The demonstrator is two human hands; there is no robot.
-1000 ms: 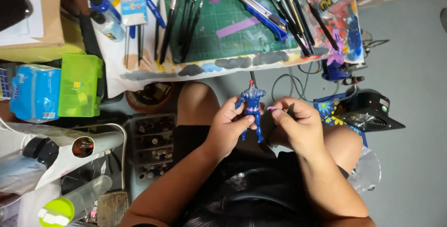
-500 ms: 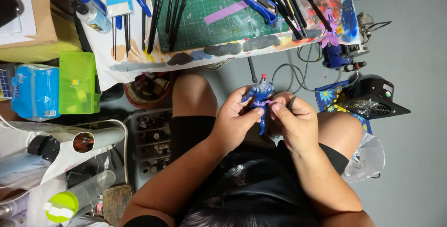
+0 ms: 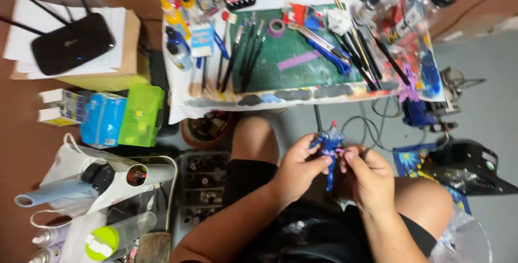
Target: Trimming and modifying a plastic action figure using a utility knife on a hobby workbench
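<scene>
Both hands on the blue figure (image 3: 329, 147), held over your lap just below the cutting mat (image 3: 294, 60).

Your left hand (image 3: 298, 168) clamps the figure from the side, thumb and fingers closed around its torso, so it stays upright with the legs hanging free below. Your right hand (image 3: 367, 176) pinches in at its other side, fingertips closed near the waist or arm; I can't tell exactly which part, it's too small. Holding it below the mat's near edge, off the table, likely keeps it close to your eyes and clear of the clutter. Brushes (image 3: 243, 58) lie in a row on the mat's left part, handles toward you for a quick grab. Parts drawer (image 3: 202, 187) sits on the floor well below-left of the mat, beside your left knee.
</scene>
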